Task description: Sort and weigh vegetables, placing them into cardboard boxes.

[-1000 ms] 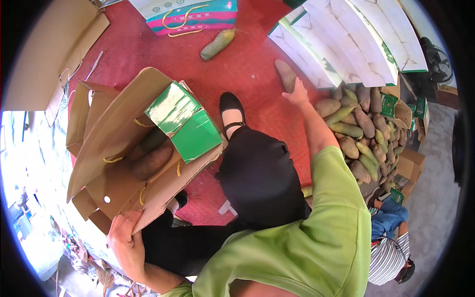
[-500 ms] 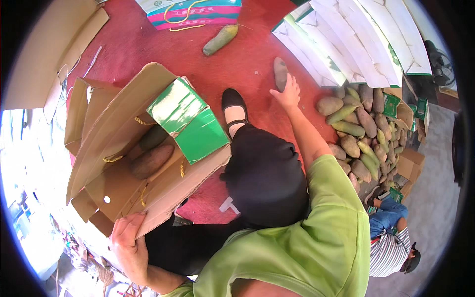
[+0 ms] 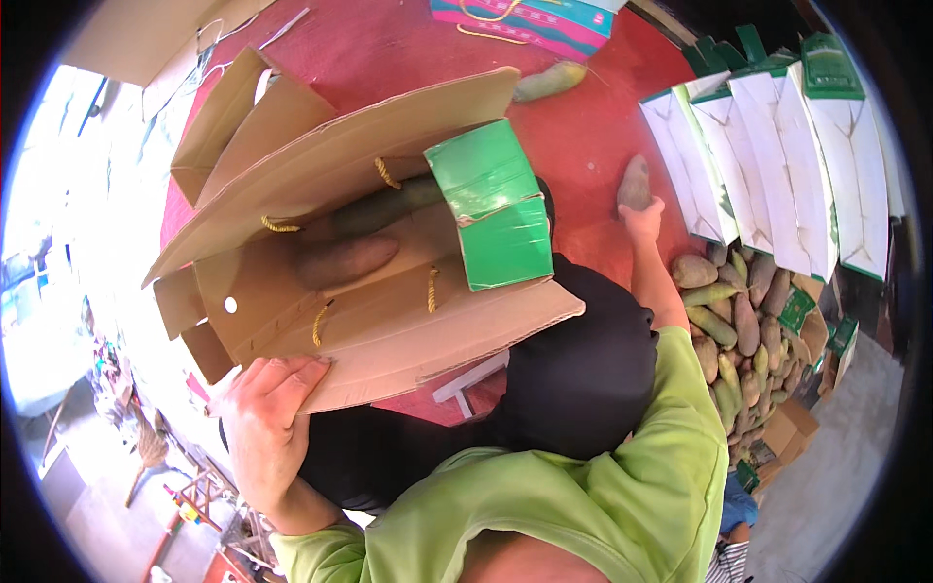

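Now | left hand (image 3: 260, 418) grip closed on cardboard box (image 3: 360, 262) flap, near left | right hand (image 3: 643, 216) grip closed around brownish tuber (image 3: 635, 183), far right, over red floor (image 3: 583, 126)

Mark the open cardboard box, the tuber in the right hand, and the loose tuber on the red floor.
open cardboard box (image 3: 389, 340), head view, on its near brown flap.
tuber in the right hand (image 3: 634, 183), head view, on its upper body above the fingers.
loose tuber (image 3: 549, 82), head view, mid-body.
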A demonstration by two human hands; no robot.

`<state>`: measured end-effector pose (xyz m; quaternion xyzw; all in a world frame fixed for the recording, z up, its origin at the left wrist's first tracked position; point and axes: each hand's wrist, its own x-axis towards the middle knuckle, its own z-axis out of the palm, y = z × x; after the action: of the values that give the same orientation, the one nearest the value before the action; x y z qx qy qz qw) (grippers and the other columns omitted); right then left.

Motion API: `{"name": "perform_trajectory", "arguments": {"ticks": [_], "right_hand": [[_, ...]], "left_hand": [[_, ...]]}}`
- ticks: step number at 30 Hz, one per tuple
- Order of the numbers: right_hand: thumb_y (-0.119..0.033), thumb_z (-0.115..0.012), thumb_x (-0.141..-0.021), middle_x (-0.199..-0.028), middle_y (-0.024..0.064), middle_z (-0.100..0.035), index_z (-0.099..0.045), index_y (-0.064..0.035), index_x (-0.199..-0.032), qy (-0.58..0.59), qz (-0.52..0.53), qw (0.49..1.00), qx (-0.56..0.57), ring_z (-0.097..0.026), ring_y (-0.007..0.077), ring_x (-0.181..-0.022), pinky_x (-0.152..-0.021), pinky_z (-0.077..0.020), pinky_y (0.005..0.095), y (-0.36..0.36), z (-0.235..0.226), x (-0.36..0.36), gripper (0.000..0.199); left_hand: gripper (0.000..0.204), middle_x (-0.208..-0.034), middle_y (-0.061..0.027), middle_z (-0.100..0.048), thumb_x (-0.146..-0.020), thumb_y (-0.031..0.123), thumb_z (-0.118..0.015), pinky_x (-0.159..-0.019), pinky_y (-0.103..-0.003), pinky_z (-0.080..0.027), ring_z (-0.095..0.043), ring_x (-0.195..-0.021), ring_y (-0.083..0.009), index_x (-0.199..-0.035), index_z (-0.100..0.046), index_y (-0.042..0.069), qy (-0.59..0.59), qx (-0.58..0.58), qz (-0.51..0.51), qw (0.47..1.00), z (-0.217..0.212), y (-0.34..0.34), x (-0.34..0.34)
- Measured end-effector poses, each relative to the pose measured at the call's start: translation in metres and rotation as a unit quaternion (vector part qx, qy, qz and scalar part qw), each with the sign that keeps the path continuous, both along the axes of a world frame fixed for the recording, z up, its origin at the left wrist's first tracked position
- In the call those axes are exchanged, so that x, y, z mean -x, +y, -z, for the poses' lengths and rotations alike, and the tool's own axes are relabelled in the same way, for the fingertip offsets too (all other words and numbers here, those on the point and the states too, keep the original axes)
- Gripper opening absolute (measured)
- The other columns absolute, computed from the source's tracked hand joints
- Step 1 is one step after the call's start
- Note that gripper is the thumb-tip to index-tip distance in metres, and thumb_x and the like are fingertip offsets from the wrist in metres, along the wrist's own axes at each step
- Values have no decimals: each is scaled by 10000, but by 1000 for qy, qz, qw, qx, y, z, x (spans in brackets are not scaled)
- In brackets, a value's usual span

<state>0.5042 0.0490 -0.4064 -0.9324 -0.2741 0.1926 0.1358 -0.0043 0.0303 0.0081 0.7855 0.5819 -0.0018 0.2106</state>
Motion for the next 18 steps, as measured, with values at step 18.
{"name": "perform_trajectory", "arguments": {"ticks": [18], "right_hand": [[-265, -812, -712, -1117, 68, -623, -517, -36, -1289, 549, 91, 819, -141, -587, 209, -981, -799, -450, 382, -18, -108, 40, 687]], "left_hand": [[219, -843, -102, -649, -702, 9, -626, -692, -400, -495, -618, -812, -307, -909, -689, 42, -45, -42, -8, 998, 0, -12, 7]]}}
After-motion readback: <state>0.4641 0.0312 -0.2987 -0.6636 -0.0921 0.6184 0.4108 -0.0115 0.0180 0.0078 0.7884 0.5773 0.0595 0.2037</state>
